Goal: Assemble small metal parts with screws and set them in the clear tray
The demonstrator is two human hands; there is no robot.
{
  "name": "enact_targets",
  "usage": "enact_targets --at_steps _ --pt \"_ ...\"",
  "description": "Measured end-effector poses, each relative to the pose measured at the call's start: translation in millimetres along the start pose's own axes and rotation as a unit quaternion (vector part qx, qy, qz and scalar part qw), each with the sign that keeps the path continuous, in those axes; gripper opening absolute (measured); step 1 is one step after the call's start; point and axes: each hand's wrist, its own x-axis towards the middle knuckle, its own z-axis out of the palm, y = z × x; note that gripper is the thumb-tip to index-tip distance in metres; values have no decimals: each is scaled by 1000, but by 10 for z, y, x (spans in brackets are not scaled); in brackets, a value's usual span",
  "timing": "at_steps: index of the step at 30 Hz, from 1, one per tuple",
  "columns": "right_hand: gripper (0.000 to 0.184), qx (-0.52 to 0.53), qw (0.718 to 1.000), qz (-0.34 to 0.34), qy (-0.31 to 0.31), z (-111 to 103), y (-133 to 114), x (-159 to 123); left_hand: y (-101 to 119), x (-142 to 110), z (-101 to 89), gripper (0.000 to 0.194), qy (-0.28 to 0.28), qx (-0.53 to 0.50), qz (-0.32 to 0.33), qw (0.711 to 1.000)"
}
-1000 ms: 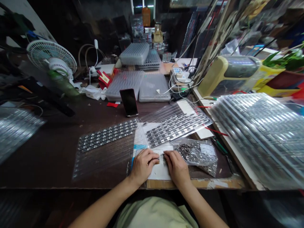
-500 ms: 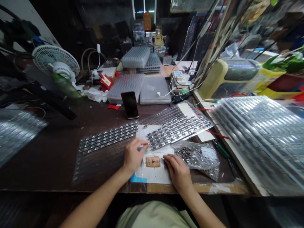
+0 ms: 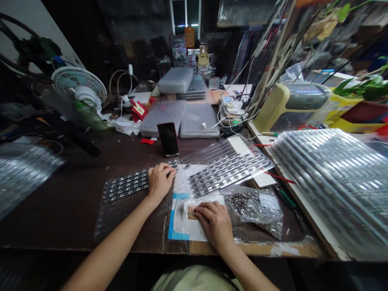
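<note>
My left hand (image 3: 160, 182) is over the right end of the left clear tray (image 3: 127, 218), thumb and fingers pinched. Whatever they hold is too small to make out. Rows of small dark-and-silver metal pieces (image 3: 125, 186) fill that tray's upper grooves. My right hand (image 3: 214, 224) rests on a white sheet (image 3: 194, 234), its curled fingertips at a small tan block (image 3: 191, 212) and partly covering it. What is under those fingertips is hidden. Beside this hand lies a clear plastic bag (image 3: 266, 214) of small metal parts. Another clear tray (image 3: 230, 173) of similar pieces lies above the sheet.
A phone (image 3: 168, 139) stands upright behind the trays. Stacked clear trays (image 3: 330, 190) rise at the right, and a green-handled tool (image 3: 286, 198) lies near them. More clear trays (image 3: 200, 119) sit at the back. A fan (image 3: 80, 87) stands at the left.
My left hand has moved from the block up and left to the left tray. My right hand has shifted left onto the tan block, which was uncovered half a second ago.
</note>
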Motion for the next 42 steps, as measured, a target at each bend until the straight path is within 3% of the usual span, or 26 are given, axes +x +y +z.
enact_targets --at_steps 5,9,12,16,18,21,25,31,35,42 --pt "14 -50 999 -15 3 -69 -8 9 276 383 169 10 -64 -50 17 996" --pt "24 -98 995 0 35 -290 141 -122 351 449 141 8 -82 -79 16 993" --pt "25 -141 990 21 20 -423 268 -271 317 236 -16 16 -112 -173 -11 978" --pt "25 -164 986 25 8 -383 316 -349 329 -291 -192 28 -207 -397 -96 889" --pt "24 -166 986 23 10 -317 301 -332 380 -547 -219 25 -226 -417 -120 872" --pt "27 -176 984 17 6 -251 278 -297 481 -807 -207 19 -189 -366 -110 905" --pt "27 -178 984 14 18 -247 283 -278 580 -939 -152 11 -138 -297 -57 943" --pt "19 -93 993 43 50 -314 291 -275 589 -996 -45 14 -124 -276 -4 953" --pt "15 -12 998 46 46 -367 238 -259 600 -1004 -19 15 -122 -252 13 960" --pt "15 41 998 37 31 -369 163 -184 666 -988 -43 14 -121 -218 27 968"
